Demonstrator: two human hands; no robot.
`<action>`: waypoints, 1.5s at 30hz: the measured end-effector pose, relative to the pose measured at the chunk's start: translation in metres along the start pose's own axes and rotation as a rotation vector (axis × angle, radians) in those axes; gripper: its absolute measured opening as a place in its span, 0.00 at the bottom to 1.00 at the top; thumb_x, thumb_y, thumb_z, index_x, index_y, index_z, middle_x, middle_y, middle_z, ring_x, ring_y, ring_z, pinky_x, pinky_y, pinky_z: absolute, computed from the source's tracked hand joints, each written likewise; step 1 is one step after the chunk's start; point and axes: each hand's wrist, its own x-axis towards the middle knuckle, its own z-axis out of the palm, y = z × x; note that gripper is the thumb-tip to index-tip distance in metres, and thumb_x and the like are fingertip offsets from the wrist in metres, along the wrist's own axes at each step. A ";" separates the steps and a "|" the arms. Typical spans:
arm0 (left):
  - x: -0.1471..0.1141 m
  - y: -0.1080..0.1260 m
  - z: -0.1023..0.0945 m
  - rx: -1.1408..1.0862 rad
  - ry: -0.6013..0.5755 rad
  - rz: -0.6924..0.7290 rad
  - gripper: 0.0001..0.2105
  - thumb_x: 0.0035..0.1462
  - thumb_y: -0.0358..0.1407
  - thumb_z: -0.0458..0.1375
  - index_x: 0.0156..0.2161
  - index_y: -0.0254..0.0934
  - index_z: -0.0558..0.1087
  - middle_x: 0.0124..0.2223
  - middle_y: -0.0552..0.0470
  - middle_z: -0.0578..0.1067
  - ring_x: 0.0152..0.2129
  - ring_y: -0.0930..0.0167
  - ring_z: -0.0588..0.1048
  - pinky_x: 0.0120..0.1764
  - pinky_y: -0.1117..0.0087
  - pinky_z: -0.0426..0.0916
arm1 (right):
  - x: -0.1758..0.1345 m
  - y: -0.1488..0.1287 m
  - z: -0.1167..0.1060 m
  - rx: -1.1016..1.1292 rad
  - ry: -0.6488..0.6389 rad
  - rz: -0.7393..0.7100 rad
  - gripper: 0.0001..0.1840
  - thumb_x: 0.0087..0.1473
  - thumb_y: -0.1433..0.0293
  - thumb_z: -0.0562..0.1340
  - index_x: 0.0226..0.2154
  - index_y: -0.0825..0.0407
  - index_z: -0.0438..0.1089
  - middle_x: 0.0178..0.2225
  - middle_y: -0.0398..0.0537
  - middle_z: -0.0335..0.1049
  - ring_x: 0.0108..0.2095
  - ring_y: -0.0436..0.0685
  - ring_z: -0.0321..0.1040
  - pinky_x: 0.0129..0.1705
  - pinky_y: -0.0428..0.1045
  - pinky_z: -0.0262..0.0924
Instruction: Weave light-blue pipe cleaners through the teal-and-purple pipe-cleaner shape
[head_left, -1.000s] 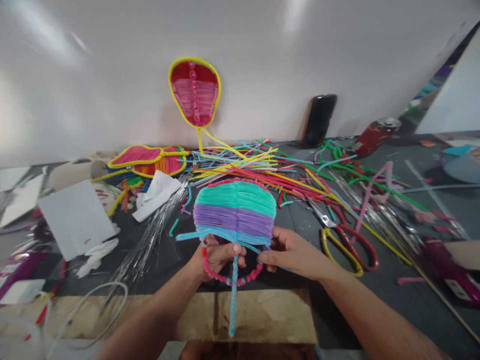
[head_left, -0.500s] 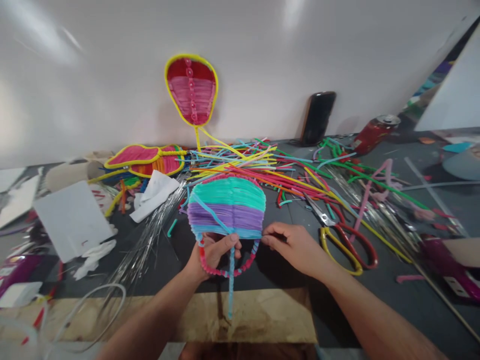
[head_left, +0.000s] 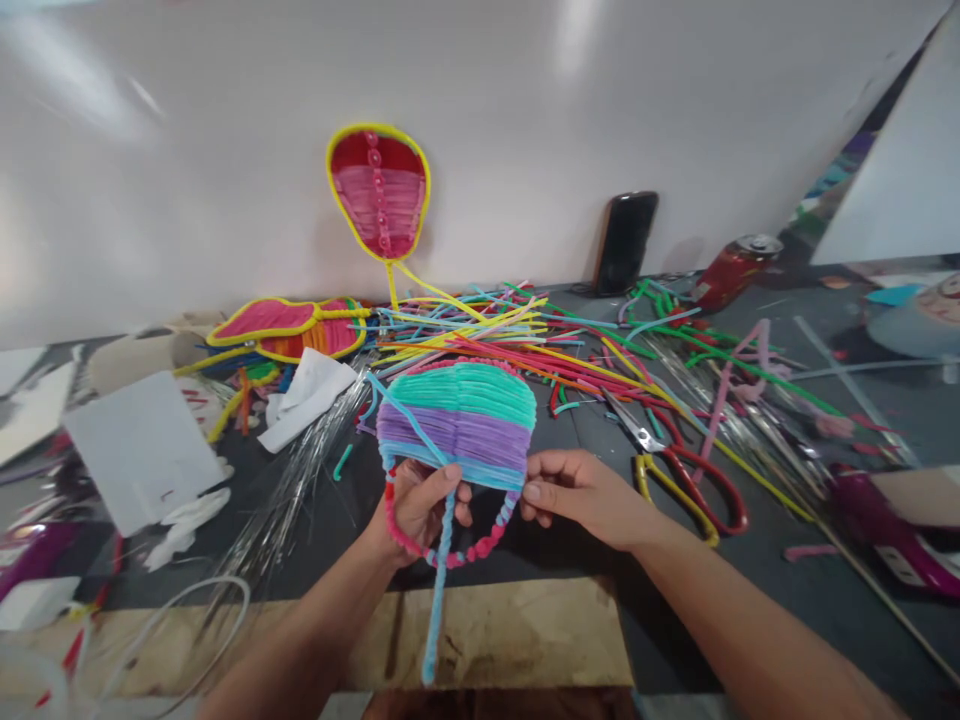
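Between my hands is a pipe-cleaner panel (head_left: 491, 438), banded in teal, purple and light blue, with a pink and blue twisted loop (head_left: 480, 548) hanging from its lower edge. My left hand (head_left: 424, 498) is closed around the panel's lower middle, its thumb pressing the blue pipe cleaner (head_left: 411, 420) that lies slantwise over the front. From that thumb a twisted blue stem (head_left: 439, 600) hangs down. My right hand (head_left: 562, 488) pinches the panel's lower right corner, where the loop joins; its fingertips are partly hidden.
Loose pipe cleaners (head_left: 480, 335) spread behind the panel. Scissors (head_left: 667, 470) with red and yellow handles lie to the right. A phone (head_left: 626, 243) leans on the white wall near a red can (head_left: 735, 270). Silver strands (head_left: 300, 480) and white paper (head_left: 142, 450) lie left.
The panel has tilted slightly, its right side lower, and the hanging stem has swung left and nearer to me. My right fingers have closed in on the panel's lower right corner.
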 end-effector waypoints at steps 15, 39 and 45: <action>-0.002 -0.009 0.008 -0.038 -0.114 -0.035 0.19 0.36 0.45 0.69 0.23 0.31 0.70 0.17 0.54 0.69 0.12 0.76 0.69 0.17 0.75 0.67 | 0.006 0.030 0.019 0.313 0.072 -0.179 0.13 0.43 0.61 0.70 0.30 0.51 0.72 0.28 0.42 0.69 0.30 0.49 0.62 0.38 0.47 0.59; -0.012 -0.005 0.010 0.273 0.207 0.212 0.15 0.42 0.44 0.66 0.28 0.32 0.78 0.27 0.45 0.79 0.22 0.67 0.76 0.28 0.68 0.72 | 0.010 0.017 0.016 -0.161 0.369 -0.201 0.18 0.50 0.55 0.62 0.38 0.50 0.74 0.31 0.45 0.73 0.31 0.53 0.66 0.38 0.50 0.62; -0.007 -0.010 0.004 0.238 0.123 0.140 0.16 0.44 0.45 0.66 0.29 0.31 0.78 0.29 0.44 0.80 0.23 0.68 0.76 0.28 0.70 0.71 | 0.011 0.017 0.014 -0.010 0.272 -0.135 0.18 0.47 0.55 0.65 0.33 0.52 0.73 0.29 0.43 0.70 0.31 0.51 0.63 0.38 0.48 0.58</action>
